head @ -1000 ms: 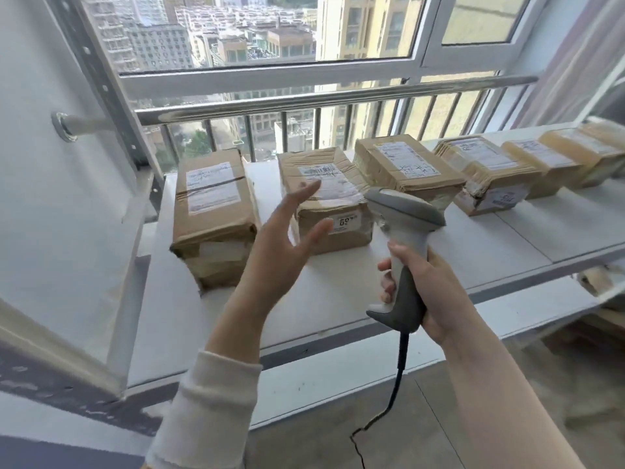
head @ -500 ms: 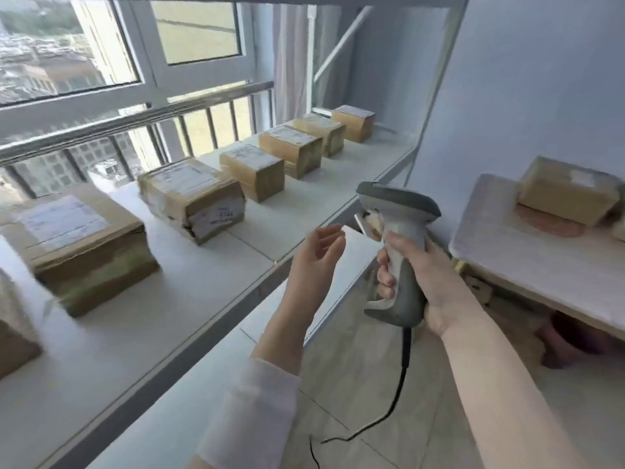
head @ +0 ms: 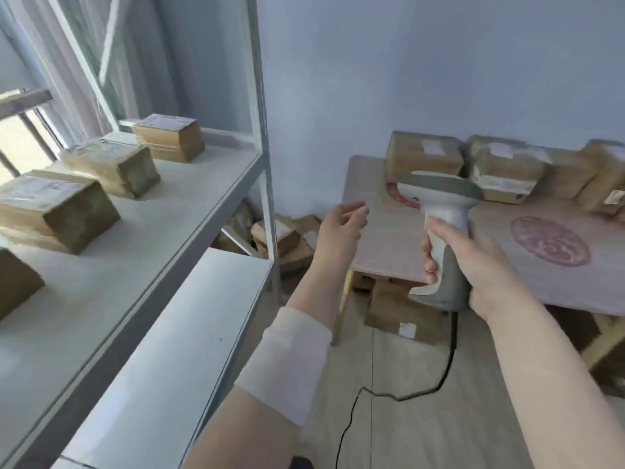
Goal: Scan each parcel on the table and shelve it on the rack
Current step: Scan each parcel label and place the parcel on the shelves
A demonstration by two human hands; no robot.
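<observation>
Midway through the job, as we read it: at least three brown cardboard parcels with white labels (head: pixel 115 167) already sit in a row on the upper shelf of the white metal rack (head: pixel 189 211) at the left. A cluster of taped brown cardboard parcels (head: pixel 422 155) waits along the far edge of the pale wooden table (head: pixel 382 238) at the right, close against the blue wall. We count three or four on the table, but the right edge cuts the pile off and blur softens it, so the number left is uncertain; none of these, we judge, has been scanned or shelved yet. The person's right hand (head: pixel 480 265) wraps its fingers round the handle of a grey-and-white pistol-shaped barcode scanner (head: pixel 439 204), held upright with its head toward the table's parcels and its black cable (head: pixel 451 350) trailing down to the wooden floor. The left hand (head: pixel 341 228), its forearm in a white sleeve (head: pixel 287 360), hangs in the air with fingers loosely spread and nothing in it, just left of the scanner and over the table's near left corner. The nearest table parcel lies beyond both hands, farther off and to the right of the empty one, just behind the scanner's head, touching neither. We take fetching and scanning the next parcel as the step in hand. More brown boxes (head: pixel 399 309) lie on the floor beneath the table.
</observation>
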